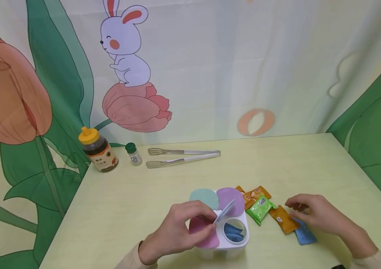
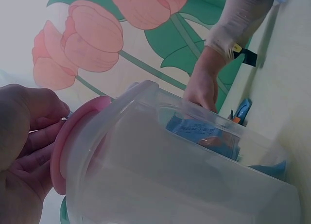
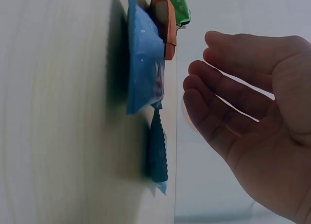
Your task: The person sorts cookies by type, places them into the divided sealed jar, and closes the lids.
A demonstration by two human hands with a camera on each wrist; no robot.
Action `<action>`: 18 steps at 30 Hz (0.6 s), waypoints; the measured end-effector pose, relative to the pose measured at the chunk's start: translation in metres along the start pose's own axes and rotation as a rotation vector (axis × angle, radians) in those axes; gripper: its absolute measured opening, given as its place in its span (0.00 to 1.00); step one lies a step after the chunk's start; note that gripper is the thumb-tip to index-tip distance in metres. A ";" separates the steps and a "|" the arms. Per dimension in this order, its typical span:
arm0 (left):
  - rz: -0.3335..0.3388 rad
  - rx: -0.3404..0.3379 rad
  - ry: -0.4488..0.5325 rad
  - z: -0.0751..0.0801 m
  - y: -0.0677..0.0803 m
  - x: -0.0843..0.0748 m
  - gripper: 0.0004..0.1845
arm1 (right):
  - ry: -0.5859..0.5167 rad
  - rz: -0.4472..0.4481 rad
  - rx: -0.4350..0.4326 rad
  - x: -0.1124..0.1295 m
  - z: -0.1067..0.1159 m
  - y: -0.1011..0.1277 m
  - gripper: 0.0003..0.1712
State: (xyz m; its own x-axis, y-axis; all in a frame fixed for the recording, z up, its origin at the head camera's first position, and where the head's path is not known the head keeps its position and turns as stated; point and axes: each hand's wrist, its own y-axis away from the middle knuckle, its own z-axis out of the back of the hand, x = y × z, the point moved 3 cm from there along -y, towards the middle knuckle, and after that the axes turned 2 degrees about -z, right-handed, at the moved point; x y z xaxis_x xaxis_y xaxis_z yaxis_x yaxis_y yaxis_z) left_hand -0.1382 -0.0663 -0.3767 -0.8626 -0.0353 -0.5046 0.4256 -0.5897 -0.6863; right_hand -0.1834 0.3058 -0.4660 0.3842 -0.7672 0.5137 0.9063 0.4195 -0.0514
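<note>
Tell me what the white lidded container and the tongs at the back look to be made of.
Container: likely plastic, milky and translucent; a blue packet shows through its wall at the left wrist. Tongs: probably metal, pale silvery and faintly shiny with slotted tips, though plastic cannot be ruled out.

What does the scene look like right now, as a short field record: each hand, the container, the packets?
left hand: holds the pink round lid of the white plastic four-compartment container
right hand: open, over the blue snack packet, holding nothing
open compartment: holds a blue packet
loose packets: orange packet, green packet
far table edge: metal tongs, honey bottle
</note>
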 end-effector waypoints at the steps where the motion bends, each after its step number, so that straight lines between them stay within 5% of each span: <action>1: 0.003 0.001 0.001 0.000 0.000 0.000 0.10 | 0.000 -0.003 0.014 -0.001 0.000 0.001 0.13; 18: -0.007 0.006 0.026 0.000 0.002 0.001 0.11 | -0.017 -0.039 0.185 -0.014 0.001 0.012 0.20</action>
State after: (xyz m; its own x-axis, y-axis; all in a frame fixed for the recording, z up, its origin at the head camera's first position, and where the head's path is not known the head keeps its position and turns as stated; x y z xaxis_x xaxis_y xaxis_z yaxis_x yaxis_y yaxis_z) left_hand -0.1381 -0.0675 -0.3785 -0.8580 -0.0107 -0.5135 0.4183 -0.5949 -0.6864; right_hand -0.1784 0.3223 -0.4726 0.3445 -0.7770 0.5269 0.8721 0.4727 0.1269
